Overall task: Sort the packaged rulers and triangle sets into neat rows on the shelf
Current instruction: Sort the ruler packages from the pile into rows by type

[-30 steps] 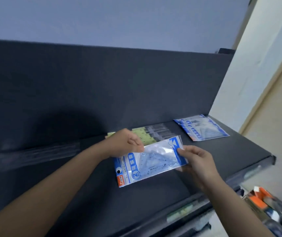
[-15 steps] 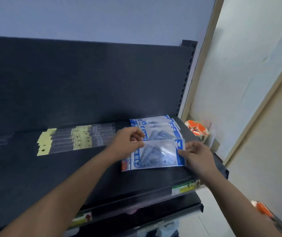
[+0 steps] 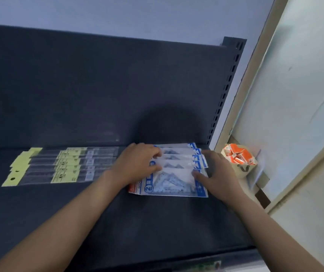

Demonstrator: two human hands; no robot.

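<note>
The shelf is dark and flat, with a dark back panel behind it and a pale wall at the right. The triangle sets lie overlapped in a row at the right end of the shelf, and the packaged rulers lie just beside them on the left. My left hand covers the sets' left ends with bent fingers; I cannot tell if they pinch. My right hand presses straight, spread fingers on the front set's right end. A small box of orange packets stands past the shelf's right edge. A wide strip of shelf runs between the packs and the front edge.
</note>
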